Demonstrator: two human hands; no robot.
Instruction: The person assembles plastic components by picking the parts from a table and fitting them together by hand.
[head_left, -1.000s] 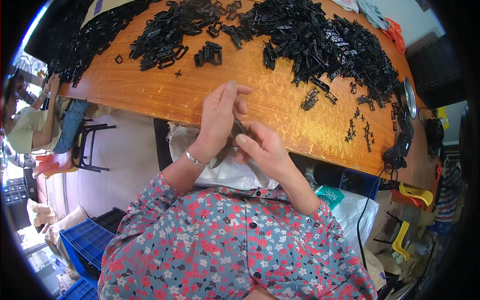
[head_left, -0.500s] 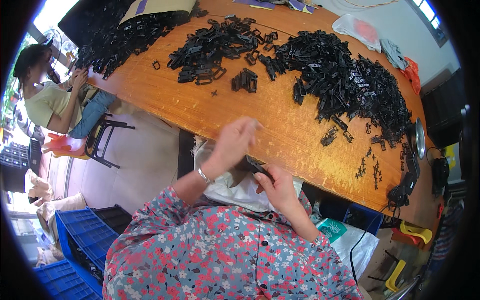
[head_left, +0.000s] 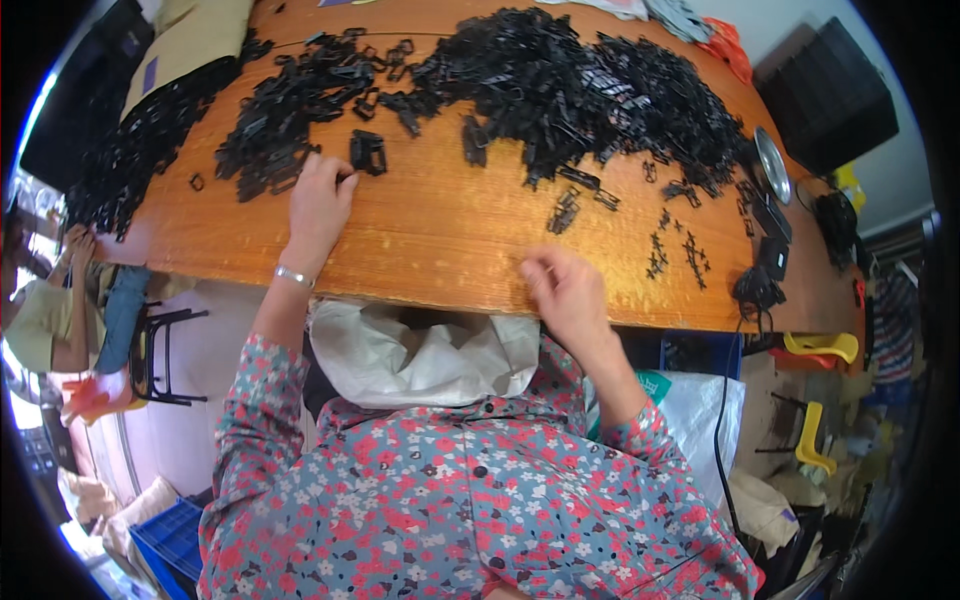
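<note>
My left hand (head_left: 322, 208) rests over the table at the front edge of a small heap of black plastic clips (head_left: 275, 135), its fingers bent together. What its fingertips hold, if anything, is hidden. Just right of it stands a little stack of black clip frames (head_left: 368, 152). My right hand (head_left: 570, 292) is curled above the table's near edge, and no piece shows in it; its palm is hidden. Between my arms, below the edge, hangs an open white woven bag (head_left: 425, 365).
A big heap of black clips (head_left: 540, 90) fills the table's far middle and right. Small black cross-shaped pieces (head_left: 692, 255) lie at the right, near a round metal-rimmed dish (head_left: 772, 165) and a cable. Another person (head_left: 55, 320) sits at the left by more black parts (head_left: 130, 165).
My left hand has reached out to the small heap. My right hand has moved onto the table, and the black clip it held no longer shows. The view has turned.
</note>
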